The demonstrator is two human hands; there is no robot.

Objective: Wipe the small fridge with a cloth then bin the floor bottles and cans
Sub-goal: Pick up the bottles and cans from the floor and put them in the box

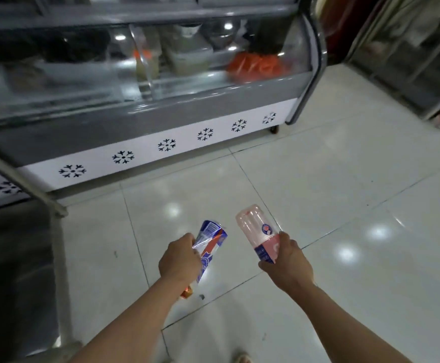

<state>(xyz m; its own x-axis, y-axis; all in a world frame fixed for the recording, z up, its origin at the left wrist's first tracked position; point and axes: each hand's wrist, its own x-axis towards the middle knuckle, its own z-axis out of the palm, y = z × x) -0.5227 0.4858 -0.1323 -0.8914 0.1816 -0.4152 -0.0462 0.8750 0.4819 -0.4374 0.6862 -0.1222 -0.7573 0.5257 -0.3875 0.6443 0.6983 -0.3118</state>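
Both hands held empty plastic bottles above the white tiled floor (pixel 318 195), in front of the display fridge (pixel 145 82).

The left hand (pixel 178 262) curled its fingers round a crushed clear bottle with a blue, white and orange label (pixel 209 238), its orange cap (pixel 186 293) pointing back under the wrist and its base tipped toward the fridge. The right hand (pixel 288 263) gripped a pink-tinted bottle (pixel 257 230) by its labelled lower half, base up and tilted away. The two bottles stood near each other but apart. The fridge had a curved glass front and a white bottom panel printed with dark snowflakes (pixel 122 157); an orange bag (pixel 257 65) lay at the right end of its shelf. A second glass-fronted cabinet (pixel 407 53) stood at the floor's far right corner.
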